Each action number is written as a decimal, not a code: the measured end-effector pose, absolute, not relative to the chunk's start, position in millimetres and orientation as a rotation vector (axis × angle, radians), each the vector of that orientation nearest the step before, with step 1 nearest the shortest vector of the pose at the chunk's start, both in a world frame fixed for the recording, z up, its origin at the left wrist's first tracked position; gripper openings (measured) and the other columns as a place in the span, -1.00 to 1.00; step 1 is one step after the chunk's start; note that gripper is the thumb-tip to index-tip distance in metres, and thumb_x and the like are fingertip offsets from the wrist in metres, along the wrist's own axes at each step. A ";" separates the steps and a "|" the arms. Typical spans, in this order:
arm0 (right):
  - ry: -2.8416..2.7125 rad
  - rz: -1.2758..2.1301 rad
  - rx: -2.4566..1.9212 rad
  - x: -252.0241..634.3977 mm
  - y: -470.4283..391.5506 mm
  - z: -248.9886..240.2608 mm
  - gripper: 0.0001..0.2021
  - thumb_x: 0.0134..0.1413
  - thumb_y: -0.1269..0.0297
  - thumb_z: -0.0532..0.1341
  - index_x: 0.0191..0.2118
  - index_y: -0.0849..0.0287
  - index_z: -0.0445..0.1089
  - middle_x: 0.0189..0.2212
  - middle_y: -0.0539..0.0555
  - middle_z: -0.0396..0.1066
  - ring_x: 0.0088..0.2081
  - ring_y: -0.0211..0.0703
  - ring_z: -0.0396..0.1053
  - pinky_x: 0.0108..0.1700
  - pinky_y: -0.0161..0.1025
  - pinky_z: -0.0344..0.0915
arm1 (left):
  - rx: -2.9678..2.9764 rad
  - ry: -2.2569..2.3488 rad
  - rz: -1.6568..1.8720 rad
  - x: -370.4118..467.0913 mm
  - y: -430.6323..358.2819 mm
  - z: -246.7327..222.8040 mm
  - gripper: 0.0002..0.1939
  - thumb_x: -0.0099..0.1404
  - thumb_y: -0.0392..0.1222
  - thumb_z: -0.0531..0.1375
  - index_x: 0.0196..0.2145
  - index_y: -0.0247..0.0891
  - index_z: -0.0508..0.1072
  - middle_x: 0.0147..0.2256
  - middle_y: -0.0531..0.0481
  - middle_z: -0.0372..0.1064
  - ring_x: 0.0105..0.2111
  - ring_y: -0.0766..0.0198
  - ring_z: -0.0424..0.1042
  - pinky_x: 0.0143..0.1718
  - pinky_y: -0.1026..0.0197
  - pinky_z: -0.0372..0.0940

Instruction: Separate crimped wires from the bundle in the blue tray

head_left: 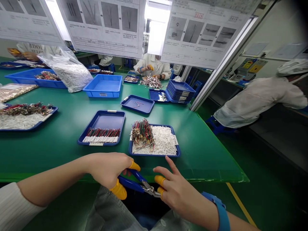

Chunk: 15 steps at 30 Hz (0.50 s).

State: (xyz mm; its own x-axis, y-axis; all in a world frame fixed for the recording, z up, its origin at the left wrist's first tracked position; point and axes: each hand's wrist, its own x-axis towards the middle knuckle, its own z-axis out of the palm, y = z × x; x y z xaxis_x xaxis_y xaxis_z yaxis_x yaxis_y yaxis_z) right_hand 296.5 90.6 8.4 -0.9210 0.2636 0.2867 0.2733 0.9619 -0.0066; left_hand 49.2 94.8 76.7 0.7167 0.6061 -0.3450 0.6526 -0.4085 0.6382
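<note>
1. In the head view, your left hand [109, 168] is grasping the pliers [131, 184] by their blue handles, in front of the near edge of the green table [199, 150]. The metal nose points toward your right hand [179, 189].
2. Your right hand is at the tip of this nose, with two fingers bent and two others stretched out. Its yellow finger covers [159, 180] are at the metal tip — whether these fingers grasp some small piece, you cannot tell from here. You wear a blue wristband [222, 213] on the right wrist.
3. Beyond your hands, the nearer tray [178, 151] carries many white pieces [166, 141], and a bundle of coloured wires [144, 131] lies on them at the left side.
4. To the left of it, apart, is the second tray [106, 120]. In it a row of wires [102, 134] lies side by side, the white ends toward you.
5. Farther back, a shallow tray [144, 107] has a few loose wires — and across the table sits a person [154, 65] in pale clothes.
</note>
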 end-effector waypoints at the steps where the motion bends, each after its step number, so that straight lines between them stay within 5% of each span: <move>1: -2.813 -0.032 -0.385 296.2 90.4 8.7 -0.71 -0.02 0.46 0.18 -0.68 0.28 0.17 -0.59 0.03 0.11 -0.01 0.00 0.12 0.20 0.26 -0.37 | 2.112 0.928 -0.062 49.1 95.0 75.6 -0.44 -0.04 0.02 0.21 -0.11 -0.36 0.38 -0.31 -0.19 0.32 -0.31 0.05 0.34 -0.39 0.21 0.22; 15: -2.772 0.108 -0.414 300.0 88.2 3.3 -0.71 0.06 0.52 0.07 -0.65 0.30 0.10 -0.53 0.03 0.16 0.02 -0.04 0.11 0.19 0.29 -0.31 | 1.944 0.880 -0.043 46.3 88.8 57.3 -0.39 0.01 0.06 0.20 -0.03 -0.32 0.32 -0.23 -0.16 0.34 -0.35 0.15 0.33 -0.48 0.27 0.18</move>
State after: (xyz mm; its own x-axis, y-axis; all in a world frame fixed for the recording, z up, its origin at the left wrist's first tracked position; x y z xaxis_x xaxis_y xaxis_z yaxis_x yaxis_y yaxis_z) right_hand 300.0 88.2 3.3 -0.9015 0.2961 0.3157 0.2706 0.9548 -0.1229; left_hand 46.3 88.8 57.3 0.7387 0.5588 -0.3769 0.5932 -0.2736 0.7572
